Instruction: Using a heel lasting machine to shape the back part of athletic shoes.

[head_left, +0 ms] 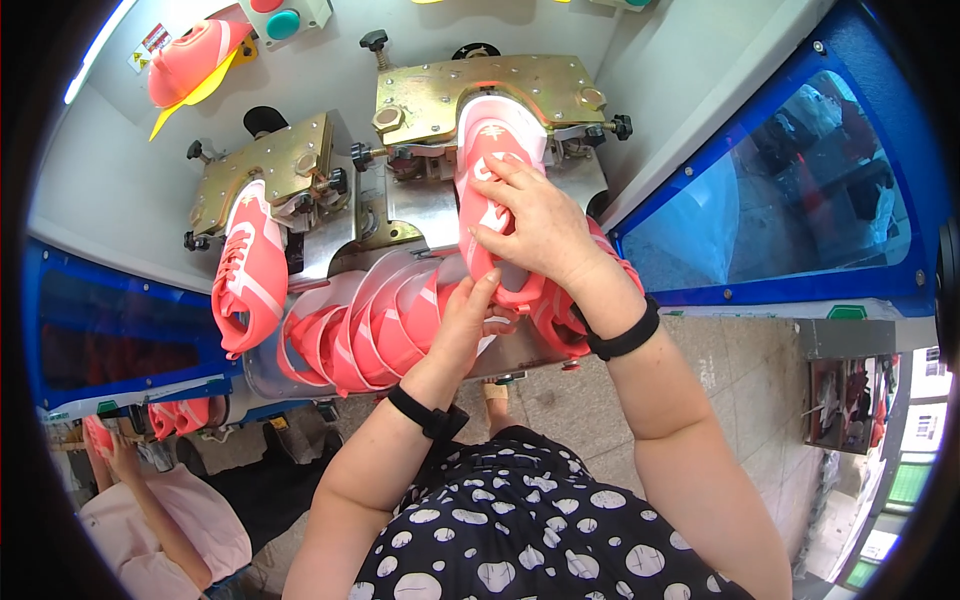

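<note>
A pink and white shoe upper (490, 145) points away from me, its toe tucked under the front of the brass-coloured plate on the right-hand machine station (480, 85). My right hand (540, 225) grips it from above and the right, fingers and thumb spread across its top. Nearer to me, my left hand (468, 320) closes on the collar end of the same upper, thumb on its edge. The underside of the upper is hidden. To the left, another pink shoe upper (250, 265), with laces, hangs from the second machine station (265, 175).
Several nested pink uppers (365, 330) lie on a metal tray below the stations; others show at its right. Blue-framed windows (770, 190) flank the machine. A pink and yellow piece (195, 65) hangs near a green button (283, 24). A co-worker (165, 520) sits at lower left.
</note>
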Available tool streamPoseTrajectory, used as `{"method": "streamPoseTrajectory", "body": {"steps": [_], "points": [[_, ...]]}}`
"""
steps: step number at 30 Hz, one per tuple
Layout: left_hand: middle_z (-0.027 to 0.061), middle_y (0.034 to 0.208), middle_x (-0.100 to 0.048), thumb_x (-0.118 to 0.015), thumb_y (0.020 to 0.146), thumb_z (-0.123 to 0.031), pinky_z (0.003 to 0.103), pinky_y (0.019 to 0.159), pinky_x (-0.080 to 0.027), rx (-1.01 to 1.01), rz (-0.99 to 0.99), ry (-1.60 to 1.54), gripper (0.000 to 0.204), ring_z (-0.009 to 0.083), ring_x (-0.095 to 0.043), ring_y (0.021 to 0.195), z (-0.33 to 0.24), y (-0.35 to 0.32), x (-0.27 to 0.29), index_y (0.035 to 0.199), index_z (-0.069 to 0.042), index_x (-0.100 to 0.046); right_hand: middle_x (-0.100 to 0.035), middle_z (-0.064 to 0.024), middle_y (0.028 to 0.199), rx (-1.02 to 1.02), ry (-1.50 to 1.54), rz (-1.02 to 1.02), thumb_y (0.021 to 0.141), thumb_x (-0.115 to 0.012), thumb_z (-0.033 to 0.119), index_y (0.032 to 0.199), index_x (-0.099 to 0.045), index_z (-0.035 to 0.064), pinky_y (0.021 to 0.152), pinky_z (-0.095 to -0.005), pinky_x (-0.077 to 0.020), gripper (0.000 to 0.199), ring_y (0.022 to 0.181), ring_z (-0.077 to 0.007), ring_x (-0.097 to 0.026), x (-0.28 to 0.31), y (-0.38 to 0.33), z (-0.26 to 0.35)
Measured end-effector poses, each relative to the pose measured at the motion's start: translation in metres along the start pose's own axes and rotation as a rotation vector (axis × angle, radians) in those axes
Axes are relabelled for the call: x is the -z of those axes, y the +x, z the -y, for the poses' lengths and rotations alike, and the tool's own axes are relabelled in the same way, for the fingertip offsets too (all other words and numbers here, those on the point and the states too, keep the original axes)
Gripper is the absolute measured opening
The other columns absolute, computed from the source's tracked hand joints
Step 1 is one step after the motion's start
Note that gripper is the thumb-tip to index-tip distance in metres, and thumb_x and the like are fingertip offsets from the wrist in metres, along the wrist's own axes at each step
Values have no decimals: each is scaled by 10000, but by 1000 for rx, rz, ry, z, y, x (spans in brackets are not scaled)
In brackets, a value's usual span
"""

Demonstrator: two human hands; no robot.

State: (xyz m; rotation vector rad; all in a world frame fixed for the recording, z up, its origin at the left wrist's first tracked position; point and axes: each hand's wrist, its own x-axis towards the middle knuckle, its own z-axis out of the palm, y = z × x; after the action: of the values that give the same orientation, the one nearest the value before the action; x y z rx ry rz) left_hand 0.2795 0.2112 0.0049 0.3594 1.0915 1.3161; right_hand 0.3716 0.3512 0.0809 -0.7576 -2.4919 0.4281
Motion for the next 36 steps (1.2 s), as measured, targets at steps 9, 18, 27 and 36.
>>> {"method": "streamPoseTrajectory", "body": {"steps": [9, 18, 27, 36], "points": [[76, 911, -658, -571, 954, -375, 266, 594, -506, -103, -59, 20, 383, 167, -664, 829, 0, -7, 0, 1152, -54, -510, -521, -114, 1379, 49, -225, -9, 766, -687, 350, 1180, -653, 118, 1028, -396, -442, 476, 1258, -280, -507, 6, -2, 20], [114, 967, -673, -502, 956, -122, 264, 652, -535, -36, -142, 422, 398, 178, -675, 784, 21, -98, 112, 1327, 17, -471, -565, -98, 696, -98, -117, -61, 864, -644, 291, 763, -587, 48, 528, -348, -493, 269, 610, -274, -640, -97, -91, 99], [153, 1151, -645, -449, 987, -454, 361, 884, -512, 371, 297, -119, 576, 240, -636, 1047, -31, -119, 137, 1411, -68, -398, -555, -6, 687, -724, 1225, 141, 1021, -469, 228, 1050, -584, 29, 445, -247, -377, 231, 474, -89, -490, -7, -119, 128], [99, 1304, -549, -569, 960, -136, 436, 1011, -467, -244, 452, -447, 438, 237, -553, 1191, -133, -120, 49, 1361, -47, -420, -622, -77, 996, 205, 333, -480, 823, -725, 267, 1041, -613, 40, 704, -297, -499, 333, 830, -226, -620, 52, -90, 147]]}}
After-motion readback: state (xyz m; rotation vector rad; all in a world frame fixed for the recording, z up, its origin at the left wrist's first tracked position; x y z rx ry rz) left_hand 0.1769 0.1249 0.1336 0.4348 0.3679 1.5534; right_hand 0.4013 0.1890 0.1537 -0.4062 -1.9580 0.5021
